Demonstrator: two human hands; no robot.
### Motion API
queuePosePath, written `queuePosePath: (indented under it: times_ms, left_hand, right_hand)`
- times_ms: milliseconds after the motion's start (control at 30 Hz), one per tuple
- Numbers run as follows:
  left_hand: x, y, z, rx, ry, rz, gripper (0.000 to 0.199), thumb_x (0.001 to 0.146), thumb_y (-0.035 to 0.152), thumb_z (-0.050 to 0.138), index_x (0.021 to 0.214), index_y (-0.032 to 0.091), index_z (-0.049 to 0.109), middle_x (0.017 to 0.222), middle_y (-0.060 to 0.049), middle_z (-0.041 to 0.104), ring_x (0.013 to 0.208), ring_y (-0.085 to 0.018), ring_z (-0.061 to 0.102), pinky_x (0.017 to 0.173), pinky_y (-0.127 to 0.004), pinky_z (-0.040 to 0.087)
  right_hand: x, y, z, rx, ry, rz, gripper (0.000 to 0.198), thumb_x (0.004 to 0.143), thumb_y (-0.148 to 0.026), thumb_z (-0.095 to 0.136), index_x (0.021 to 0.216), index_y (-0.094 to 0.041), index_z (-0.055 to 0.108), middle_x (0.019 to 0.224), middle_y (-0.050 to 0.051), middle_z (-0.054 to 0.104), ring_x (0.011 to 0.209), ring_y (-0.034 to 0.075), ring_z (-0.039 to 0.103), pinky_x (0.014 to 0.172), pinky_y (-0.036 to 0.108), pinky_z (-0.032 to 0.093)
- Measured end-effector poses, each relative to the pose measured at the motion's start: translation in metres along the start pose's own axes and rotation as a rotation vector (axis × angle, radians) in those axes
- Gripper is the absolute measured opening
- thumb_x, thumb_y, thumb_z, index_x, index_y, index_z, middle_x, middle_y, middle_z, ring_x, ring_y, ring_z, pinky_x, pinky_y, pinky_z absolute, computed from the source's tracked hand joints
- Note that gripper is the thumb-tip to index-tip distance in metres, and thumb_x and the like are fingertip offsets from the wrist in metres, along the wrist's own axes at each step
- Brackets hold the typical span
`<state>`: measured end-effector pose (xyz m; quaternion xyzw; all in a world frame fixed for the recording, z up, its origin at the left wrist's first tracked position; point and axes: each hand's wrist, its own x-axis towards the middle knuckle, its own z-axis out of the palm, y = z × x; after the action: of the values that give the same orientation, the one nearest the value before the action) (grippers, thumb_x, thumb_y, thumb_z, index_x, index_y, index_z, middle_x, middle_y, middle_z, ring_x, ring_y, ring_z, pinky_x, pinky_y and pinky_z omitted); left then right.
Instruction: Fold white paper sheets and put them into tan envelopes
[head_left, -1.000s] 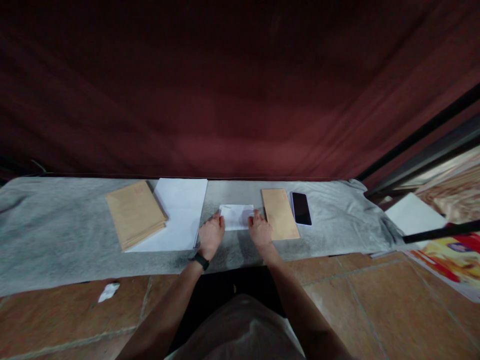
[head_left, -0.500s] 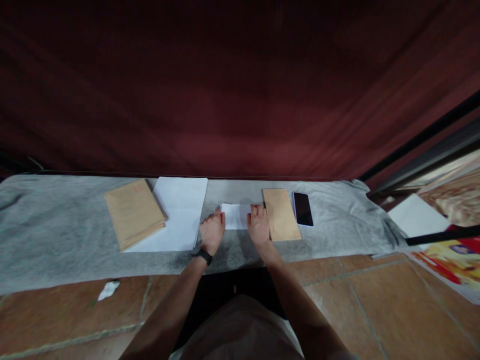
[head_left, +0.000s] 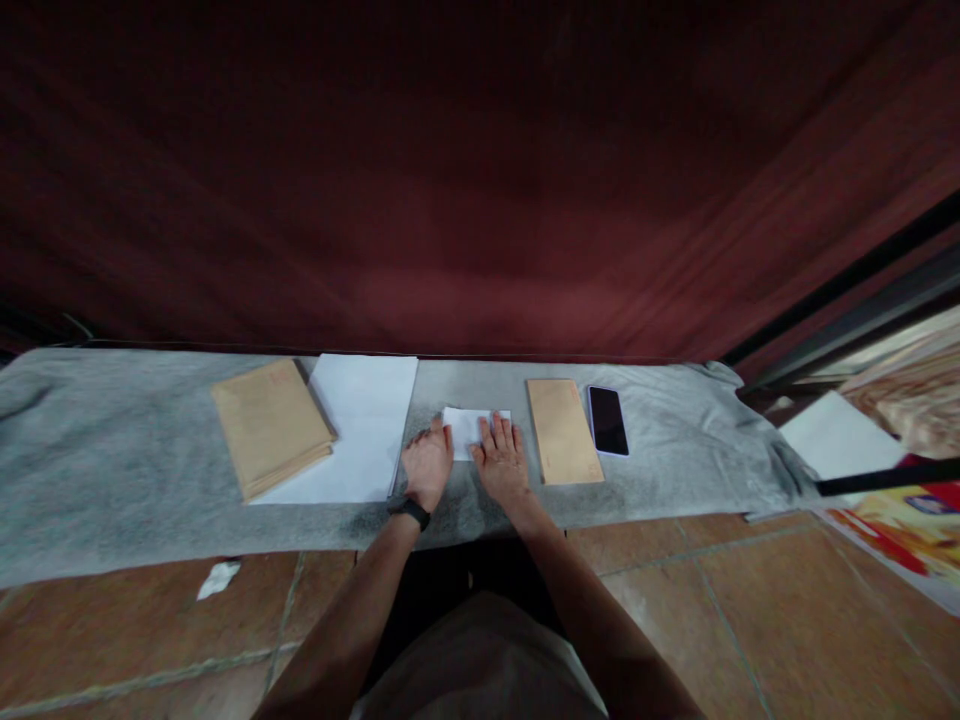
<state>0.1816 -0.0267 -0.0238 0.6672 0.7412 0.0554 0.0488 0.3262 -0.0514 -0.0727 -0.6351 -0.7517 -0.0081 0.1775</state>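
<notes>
A small folded sheet of white paper (head_left: pixel 461 428) lies on the grey cloth in front of me. My left hand (head_left: pixel 429 462), a black band on its wrist, has its fingers curled at the left edge of the paper, the thumb along that edge. Flat on the right part of the sheet rests my right hand (head_left: pixel 501 460), fingers spread and covering some of it. Just right of that hand lies a single brown envelope (head_left: pixel 566 435). To the left, a stack of brown envelopes (head_left: pixel 274 425) partly covers larger white sheets (head_left: pixel 360 440).
A smartphone (head_left: pixel 608 420) lies right of the single envelope. The grey cloth (head_left: pixel 135 450) covers a long narrow surface backed by a dark red curtain (head_left: pixel 465 220). A crumpled white scrap (head_left: pixel 218 579) is on the tiled floor (head_left: pixel 720 600).
My right hand has moved left from the paper's right edge onto the sheet, and its fingers have spread flat. My left hand stays at the left edge.
</notes>
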Motion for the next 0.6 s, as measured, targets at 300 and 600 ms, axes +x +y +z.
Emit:
queuePosePath:
  times_ms: [300,600]
  left_hand:
    - [-0.011,0.008,0.009,-0.139,0.135,0.180,0.038,0.100,0.022,0.032,0.125,0.010,0.058,0.119,-0.018,0.066,0.116,-0.031,0.061,0.101,-0.046,0.046]
    - [-0.018,0.016,0.038,-0.255,0.043,0.407,0.058,0.102,0.039,0.031,0.155,0.014,0.033,0.160,-0.012,0.038,0.151,-0.022,0.025,0.124,-0.042,0.020]
  right_hand:
    - [0.002,-0.001,-0.002,-0.004,-0.076,0.027,0.056,0.104,-0.039,0.038,0.156,-0.016,0.033,0.163,0.017,0.026,0.150,0.032,0.027,0.119,0.054,0.023]
    - [0.006,-0.002,-0.009,-0.021,-0.170,0.011,0.058,0.100,-0.022,0.040,0.157,-0.016,0.030,0.163,0.016,0.023,0.151,0.030,0.024,0.121,0.051,0.019]
